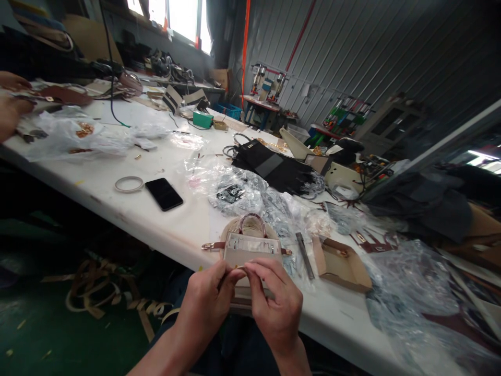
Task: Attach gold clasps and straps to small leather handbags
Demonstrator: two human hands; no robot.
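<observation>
At the table's front edge lies a small beige handbag [238, 257] with a brown wrapped top handle. Brown straps with metal fittings stick out at both its sides. Just above the bag's near part, my left hand [207, 292] and my right hand [277, 300] meet with thumbs and fingers pinched together. Between the fingertips shows a thin pale strip [239, 267]; most of it is hidden and its kind is unclear. My hands cover the lower part of the bag. Right of the bag lies a dark flat metal bar [304, 256].
Beside the bar sits a shallow cardboard box [344, 269]. Crumpled clear plastic [274, 203] spreads behind the bag, near black bags [270, 167]. A phone [164, 194] and a tape roll [129, 184] lie to the left. Another person's hands [13, 107] work at far left.
</observation>
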